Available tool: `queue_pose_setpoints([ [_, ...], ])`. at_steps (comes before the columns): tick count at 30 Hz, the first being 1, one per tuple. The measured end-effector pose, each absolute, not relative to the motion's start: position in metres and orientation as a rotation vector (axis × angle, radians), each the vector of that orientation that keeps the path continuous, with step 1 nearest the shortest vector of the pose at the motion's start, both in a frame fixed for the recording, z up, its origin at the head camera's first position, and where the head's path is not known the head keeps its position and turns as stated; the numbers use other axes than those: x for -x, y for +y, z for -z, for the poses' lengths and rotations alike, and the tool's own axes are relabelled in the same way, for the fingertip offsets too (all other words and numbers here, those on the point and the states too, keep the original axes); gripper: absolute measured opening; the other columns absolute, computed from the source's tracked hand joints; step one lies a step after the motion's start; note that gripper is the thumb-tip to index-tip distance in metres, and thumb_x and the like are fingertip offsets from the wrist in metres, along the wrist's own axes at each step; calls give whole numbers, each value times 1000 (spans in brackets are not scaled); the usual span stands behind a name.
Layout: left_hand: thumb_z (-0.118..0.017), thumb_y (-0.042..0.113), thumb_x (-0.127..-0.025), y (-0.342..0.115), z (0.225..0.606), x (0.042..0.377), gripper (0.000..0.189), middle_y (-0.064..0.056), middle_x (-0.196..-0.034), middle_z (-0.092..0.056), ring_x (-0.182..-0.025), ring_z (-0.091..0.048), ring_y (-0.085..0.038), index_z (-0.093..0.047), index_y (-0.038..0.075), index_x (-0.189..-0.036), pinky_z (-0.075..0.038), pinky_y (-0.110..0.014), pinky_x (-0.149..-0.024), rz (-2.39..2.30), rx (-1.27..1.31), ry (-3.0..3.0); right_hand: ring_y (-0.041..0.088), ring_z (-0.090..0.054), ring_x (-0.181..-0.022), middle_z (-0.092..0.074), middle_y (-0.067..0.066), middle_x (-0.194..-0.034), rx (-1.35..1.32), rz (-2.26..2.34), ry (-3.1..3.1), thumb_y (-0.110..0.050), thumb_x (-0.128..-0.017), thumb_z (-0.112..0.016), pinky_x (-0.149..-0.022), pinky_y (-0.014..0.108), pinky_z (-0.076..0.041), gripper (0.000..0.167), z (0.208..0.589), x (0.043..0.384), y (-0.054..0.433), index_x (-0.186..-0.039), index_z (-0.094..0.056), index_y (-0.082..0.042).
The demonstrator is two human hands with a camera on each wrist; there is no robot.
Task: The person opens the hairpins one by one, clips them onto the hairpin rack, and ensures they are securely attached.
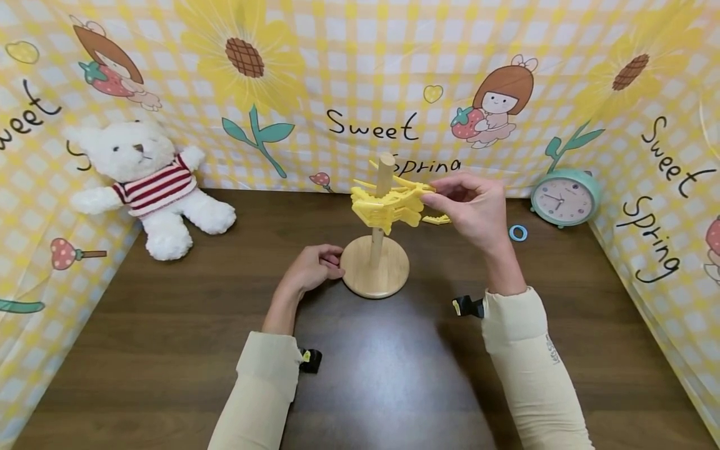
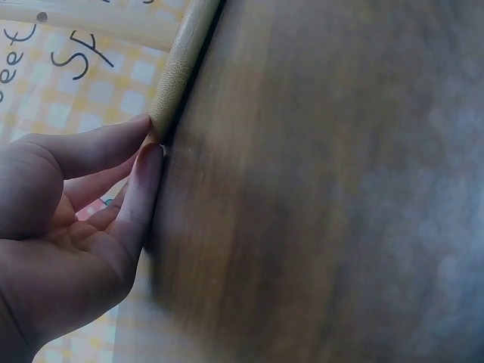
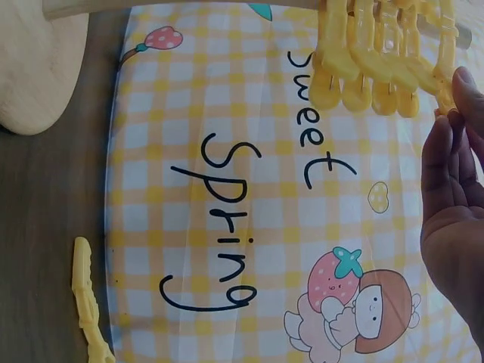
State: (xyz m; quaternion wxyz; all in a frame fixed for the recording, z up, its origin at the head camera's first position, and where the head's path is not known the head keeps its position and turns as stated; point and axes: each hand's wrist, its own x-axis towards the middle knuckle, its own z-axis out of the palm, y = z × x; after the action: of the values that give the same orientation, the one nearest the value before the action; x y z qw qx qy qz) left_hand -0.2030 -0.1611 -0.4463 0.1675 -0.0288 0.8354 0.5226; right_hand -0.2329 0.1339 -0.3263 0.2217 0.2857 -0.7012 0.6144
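A pale wooden stand has a round base and an upright post. Several yellow plastic clips are stacked around the post's upper half; in the right wrist view the lower clips show rounded ends side by side. My right hand pinches the end of the uppermost yellow clip between thumb and fingertips, to the right of the post. Down at the base's left edge, my left hand grips the rim between thumb and fingers.
Another yellow clip lies on the table behind the stand. To the right are a blue ring and a green alarm clock. A white teddy bear sits at the back left. Checked cloth walls the table's back and sides.
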Motion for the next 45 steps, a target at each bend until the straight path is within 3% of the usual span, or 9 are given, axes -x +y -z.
queue_pose_setpoints([
  [6,-76,3,-88,-162,448,201,48,-14,-111,-62,-94,-60,-25,-62,3,-134,-49,-33,-81,-1494,76,2377,12,-62,-60,-70,23,-81,-838,-1682,-1934,17,-71,-84,-53,20,-48,20,328,233,128,-88,-76,10],
  [19,-77,4,-88,-164,451,202,48,-13,-110,-62,-93,-60,-24,-63,3,-134,-49,-32,-80,-1477,81,2375,11,-60,-63,-64,16,-77,-899,-1645,-1967,20,-70,-83,-55,19,-48,28,328,232,126,-96,-75,12],
  [38,-76,4,-88,-161,446,205,48,-13,-110,-61,-92,-59,-24,-63,4,-134,-48,-32,-79,-1492,78,2367,15,-56,-68,-66,4,-81,-810,-1693,-2046,11,-82,-78,-58,22,-43,30,327,238,129,-111,-74,6],
  [45,-76,3,-88,-162,448,203,48,-13,-110,-62,-93,-59,-24,-62,3,-134,-48,-32,-79,-1501,87,2366,16,-62,-80,-73,4,-102,-818,-1788,-2011,12,-90,-68,-66,22,-49,27,334,240,133,-117,-71,9],
])
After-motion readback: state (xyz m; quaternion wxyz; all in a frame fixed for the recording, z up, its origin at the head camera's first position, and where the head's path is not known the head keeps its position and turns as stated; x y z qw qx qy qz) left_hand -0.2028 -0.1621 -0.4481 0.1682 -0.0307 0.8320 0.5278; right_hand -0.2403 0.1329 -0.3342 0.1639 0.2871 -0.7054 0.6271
